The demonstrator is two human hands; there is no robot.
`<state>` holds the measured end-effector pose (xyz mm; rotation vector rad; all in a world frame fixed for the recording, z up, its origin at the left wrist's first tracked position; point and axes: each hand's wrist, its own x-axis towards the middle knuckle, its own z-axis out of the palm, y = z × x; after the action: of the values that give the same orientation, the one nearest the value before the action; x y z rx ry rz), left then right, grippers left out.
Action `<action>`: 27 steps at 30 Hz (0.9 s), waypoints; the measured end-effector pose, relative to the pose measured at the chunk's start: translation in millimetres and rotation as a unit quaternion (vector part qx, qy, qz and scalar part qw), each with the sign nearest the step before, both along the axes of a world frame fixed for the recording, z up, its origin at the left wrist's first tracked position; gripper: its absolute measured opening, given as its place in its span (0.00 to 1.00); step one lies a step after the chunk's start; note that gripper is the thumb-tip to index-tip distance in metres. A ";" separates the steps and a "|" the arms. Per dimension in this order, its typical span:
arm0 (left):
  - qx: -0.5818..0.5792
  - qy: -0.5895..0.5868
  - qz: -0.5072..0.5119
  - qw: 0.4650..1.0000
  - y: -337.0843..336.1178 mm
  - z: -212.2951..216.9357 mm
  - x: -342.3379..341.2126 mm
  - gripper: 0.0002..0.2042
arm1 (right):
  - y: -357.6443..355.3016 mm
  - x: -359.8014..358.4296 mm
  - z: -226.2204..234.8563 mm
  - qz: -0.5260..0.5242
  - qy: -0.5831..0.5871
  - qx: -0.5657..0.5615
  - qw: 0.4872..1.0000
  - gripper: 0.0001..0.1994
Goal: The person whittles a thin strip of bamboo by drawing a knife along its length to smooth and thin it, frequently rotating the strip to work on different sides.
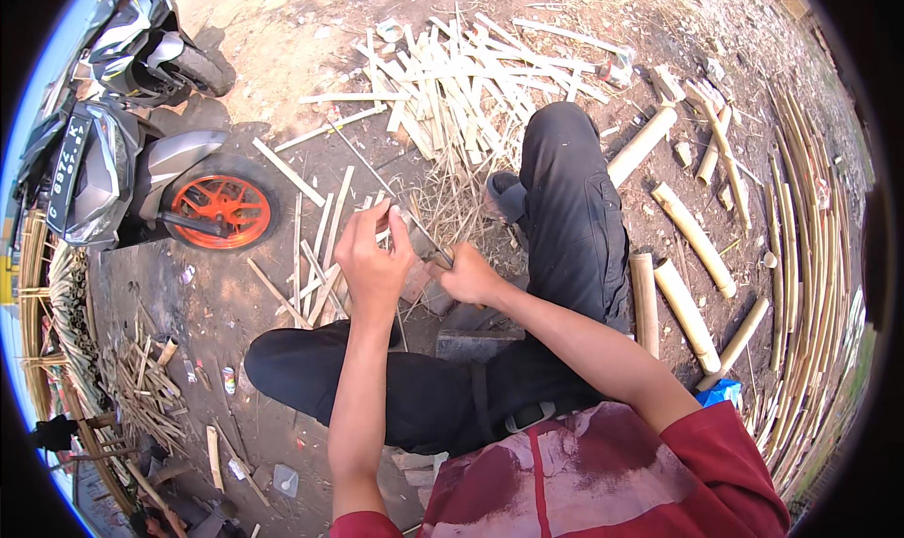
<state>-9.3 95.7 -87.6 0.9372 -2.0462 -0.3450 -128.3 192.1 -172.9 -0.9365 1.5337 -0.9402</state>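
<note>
My left hand (375, 254) is raised over my lap, thumb and fingers pinched on a thin bamboo strip (363, 157) that slants away to the upper left. To its right, my closed right hand (469, 276) grips what looks like a knife (439, 250). Its narrow dark blade points up and left toward my left fingertips and lies along the strip's near end. Exactly where blade and strip meet is hard to make out. Beyond my hands, a heap of split bamboo pieces (461, 81) lies on the ground, with fine shavings (457, 194) at its near side.
Cut bamboo tubes (695, 239) lie to the right, beside long bamboo strips (799, 246). On the left stand parked motorcycles, the nearer with an orange wheel (221, 213). Loose sticks (325, 246) lie near my left knee (292, 364). Bundled strips (36, 312) stand at the far left.
</note>
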 end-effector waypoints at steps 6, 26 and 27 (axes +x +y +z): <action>0.024 0.000 -0.005 1.000 1.4 0.4 8.1 0.07 | -13.1 -20.0 23.0 0.050 -0.089 0.099 0.990 0.16; 0.014 -0.004 -0.005 1.000 7.7 -2.4 23.1 0.09 | -7.5 -0.6 102.0 0.008 -0.173 0.184 0.968 0.12; 0.013 -0.009 0.001 1.000 7.6 -1.8 24.3 0.09 | -6.4 1.5 94.1 0.016 -0.148 0.174 0.973 0.12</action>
<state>14.9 103.3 -89.4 0.9620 -2.0619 -0.3645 -126.8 185.7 -78.7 -0.5417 1.3649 -0.7184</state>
